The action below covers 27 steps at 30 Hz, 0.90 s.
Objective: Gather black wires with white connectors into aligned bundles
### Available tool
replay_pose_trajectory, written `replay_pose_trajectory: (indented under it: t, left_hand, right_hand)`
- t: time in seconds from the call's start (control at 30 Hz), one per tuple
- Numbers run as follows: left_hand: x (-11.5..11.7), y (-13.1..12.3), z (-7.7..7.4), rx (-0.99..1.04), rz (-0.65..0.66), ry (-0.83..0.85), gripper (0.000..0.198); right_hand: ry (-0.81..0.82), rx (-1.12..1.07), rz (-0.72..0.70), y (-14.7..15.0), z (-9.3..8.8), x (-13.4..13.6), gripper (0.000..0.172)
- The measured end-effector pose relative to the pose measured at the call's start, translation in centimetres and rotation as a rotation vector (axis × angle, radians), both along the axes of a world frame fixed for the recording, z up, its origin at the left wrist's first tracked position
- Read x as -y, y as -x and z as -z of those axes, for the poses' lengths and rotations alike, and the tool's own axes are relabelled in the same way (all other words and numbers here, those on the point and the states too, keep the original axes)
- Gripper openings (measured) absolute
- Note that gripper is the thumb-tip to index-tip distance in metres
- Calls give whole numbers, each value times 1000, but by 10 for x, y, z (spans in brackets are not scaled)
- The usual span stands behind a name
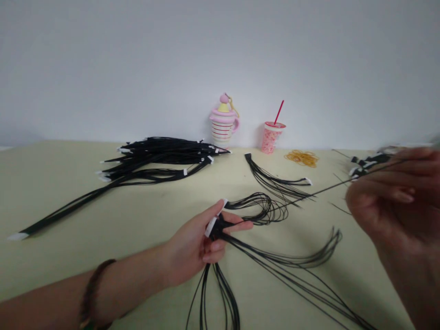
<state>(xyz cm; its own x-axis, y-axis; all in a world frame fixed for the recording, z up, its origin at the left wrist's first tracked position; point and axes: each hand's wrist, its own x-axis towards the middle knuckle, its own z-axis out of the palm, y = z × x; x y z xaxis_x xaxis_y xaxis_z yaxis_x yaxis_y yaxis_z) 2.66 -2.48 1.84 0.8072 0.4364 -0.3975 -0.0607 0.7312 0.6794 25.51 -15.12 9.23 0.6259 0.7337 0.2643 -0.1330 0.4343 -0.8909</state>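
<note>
In the middle of the view my left hand [195,245] is closed on a black wire harness [268,259] with white connectors, one of them near my thumb. Its loose wires fan out to the right and hang below my fingers, and one bundle loops back above them. A single thin black wire [318,190] runs taut from beside my left index finger up to my right hand [398,197]. The fingers of my right hand, at the right edge, are curled around that wire; its far end is hidden.
A pile of black harnesses [161,153] lies at the back left. Behind stand a striped pink mug [222,126] and a pink cup [270,139] with a straw. Yellow rubber bands [302,158], another harness [268,176] and black-and-white pieces [371,165] are to the right.
</note>
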Motion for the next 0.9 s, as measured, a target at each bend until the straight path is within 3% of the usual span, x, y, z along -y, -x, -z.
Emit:
replay_pose_trajectory:
  t: [0.1,0.2,0.3,0.4,0.53,0.67,0.9]
  left_hand:
    - [-1,0,-1,-16,2,12,32]
    - [-2,0,-3,-61,6,-1,35]
    - [-2,0,-4,-93,24,-4,37]
    - [-3,1,-3,-104,51,-12,39]
    - [-4,1,0,-130,70,-38,39]
    - [-2,1,0,-119,131,-79,43]
    - [2,0,0,-119,159,-144,44]
  right_hand:
    - [-137,-108,-29,-8,0,-8,34]
    - [-90,-115,-82,-5,6,-16,16]
    - [161,177,-34,16,21,-24,6]
    - [413,651,-68,47,40,-29,16]
    - [429,1036,-246,76,55,-31,29]
    - [337,1146,-314,82,59,-32,27]
    - [395,1145,-343,83,67,-33,28]
